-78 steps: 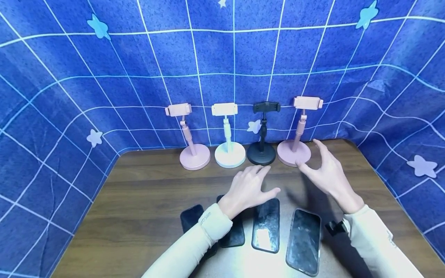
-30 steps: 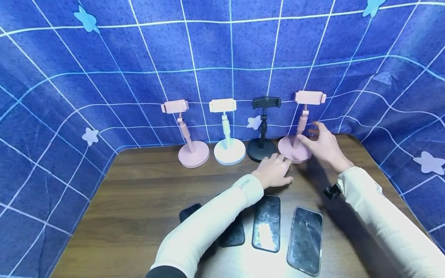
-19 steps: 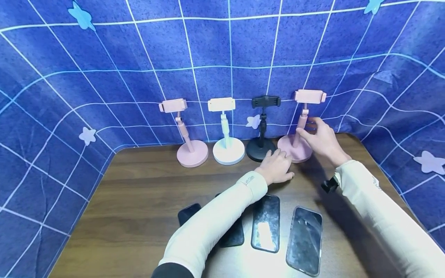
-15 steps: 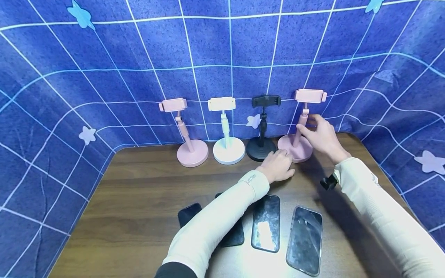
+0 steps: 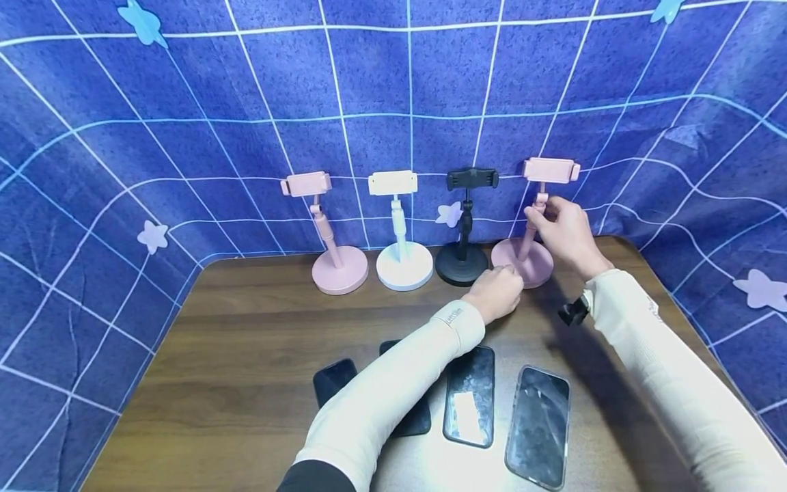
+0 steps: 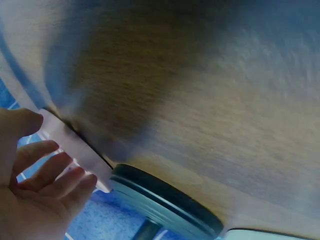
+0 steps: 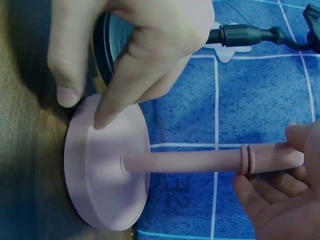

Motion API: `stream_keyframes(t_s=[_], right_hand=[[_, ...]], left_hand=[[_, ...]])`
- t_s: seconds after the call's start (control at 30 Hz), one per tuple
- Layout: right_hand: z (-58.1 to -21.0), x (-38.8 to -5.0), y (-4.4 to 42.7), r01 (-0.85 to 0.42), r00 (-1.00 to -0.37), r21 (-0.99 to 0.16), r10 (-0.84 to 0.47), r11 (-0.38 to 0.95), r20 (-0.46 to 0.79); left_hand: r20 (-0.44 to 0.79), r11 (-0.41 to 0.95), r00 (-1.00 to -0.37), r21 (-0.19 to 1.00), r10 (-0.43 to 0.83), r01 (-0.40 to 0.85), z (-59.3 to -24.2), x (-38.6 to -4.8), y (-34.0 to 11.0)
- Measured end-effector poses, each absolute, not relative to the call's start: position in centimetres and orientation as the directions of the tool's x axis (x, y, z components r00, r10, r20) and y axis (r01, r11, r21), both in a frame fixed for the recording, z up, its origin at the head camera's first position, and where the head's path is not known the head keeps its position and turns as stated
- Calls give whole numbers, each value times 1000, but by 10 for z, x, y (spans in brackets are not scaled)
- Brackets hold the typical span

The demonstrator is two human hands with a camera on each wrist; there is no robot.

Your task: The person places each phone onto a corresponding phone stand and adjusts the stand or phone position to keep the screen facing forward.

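One pink stand [image 5: 527,244], rightmost | post [image 7: 185,161] rises from base [image 7: 120,190] | right hand [image 5: 568,236] pinches ribbed collar [image 7: 272,158], high | left hand [image 5: 494,294] grips base rim, front

It looks like a small work nook: a brown wood tabletop [image 5: 246,355] with blue starry cloth [image 5: 375,82] behind it and at both sides. I can't tell if it's a home or shop.

Four phone stands [image 5: 412,270] stood mid-frame in a row along the back of the table [image 5: 246,342], before a cloth [image 5: 375,75]. Four phones [image 5: 538,425] lay in front of them, at lower middle.
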State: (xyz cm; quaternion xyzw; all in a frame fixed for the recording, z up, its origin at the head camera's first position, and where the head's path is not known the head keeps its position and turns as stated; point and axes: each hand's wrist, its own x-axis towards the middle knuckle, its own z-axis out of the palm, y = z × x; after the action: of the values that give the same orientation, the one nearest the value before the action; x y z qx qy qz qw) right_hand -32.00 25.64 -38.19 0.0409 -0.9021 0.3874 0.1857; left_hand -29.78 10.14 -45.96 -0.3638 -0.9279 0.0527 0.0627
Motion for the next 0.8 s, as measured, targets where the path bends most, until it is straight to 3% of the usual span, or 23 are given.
stream_keyframes(t_s=[0.2,0.43,0.8], right_hand=[[-384,-326,260,-251,-913,-647,46,720,406],[-388,-329,263,-313,-875,-588,14,746,484],[-393,-330,266,-323,-861,-567,13,758,509]], left_hand=[[74,737,-736,-154,673,658,-456,-295,105],[58,698,-710,-253,702,670,-455,-291,108],[48,712,-716,-161,697,683,-450,-289,112]])
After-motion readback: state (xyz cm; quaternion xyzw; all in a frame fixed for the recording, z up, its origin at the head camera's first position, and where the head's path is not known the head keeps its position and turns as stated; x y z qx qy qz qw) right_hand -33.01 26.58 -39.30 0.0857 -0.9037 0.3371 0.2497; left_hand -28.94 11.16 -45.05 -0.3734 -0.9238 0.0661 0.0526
